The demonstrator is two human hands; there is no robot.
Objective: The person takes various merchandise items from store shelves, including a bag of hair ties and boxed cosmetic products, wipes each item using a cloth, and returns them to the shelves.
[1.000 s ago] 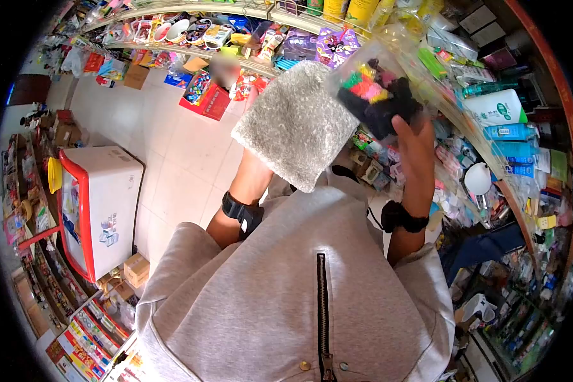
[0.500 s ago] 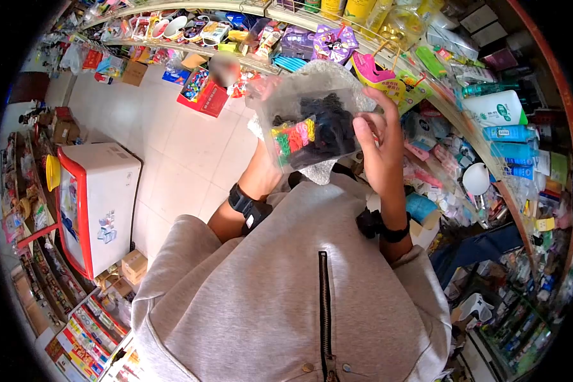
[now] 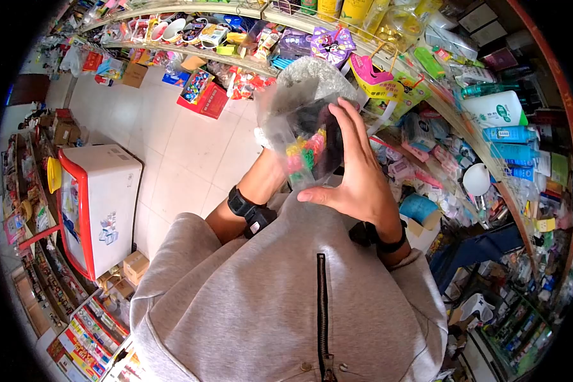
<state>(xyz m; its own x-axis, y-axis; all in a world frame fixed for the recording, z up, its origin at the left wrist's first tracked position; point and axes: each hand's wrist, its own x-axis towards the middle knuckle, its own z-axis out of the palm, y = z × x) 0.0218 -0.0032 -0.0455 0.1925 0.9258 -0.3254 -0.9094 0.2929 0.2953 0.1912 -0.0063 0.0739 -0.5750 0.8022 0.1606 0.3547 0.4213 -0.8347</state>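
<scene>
In front of my chest is a clear plastic box (image 3: 291,124), tilted. Bundles of red, yellow and green elastic bands (image 3: 309,151) show through it beside a dark bundle. My left hand (image 3: 270,169) supports the box from the left and below, its fingers mostly hidden behind it. A crumpled silvery-grey cloth or wrap (image 3: 315,73) bunches up behind the box, on the left hand's side. My right hand (image 3: 356,175) spans the box's right side, thumb at the lower edge and fingers along the upper part. Both wrists wear black straps.
Packed shelves curve along the top and right, with blue bottles (image 3: 509,134) and a yellow-pink package (image 3: 375,79). A red box of small packets (image 3: 202,95) sits beyond the floor tiles (image 3: 172,137). A white freezer with red trim (image 3: 105,204) stands at left.
The box has turned and tilted, so its coloured bands now sit nearer my right palm. My right hand has moved left and down, with its thumb now at the box's lower edge.
</scene>
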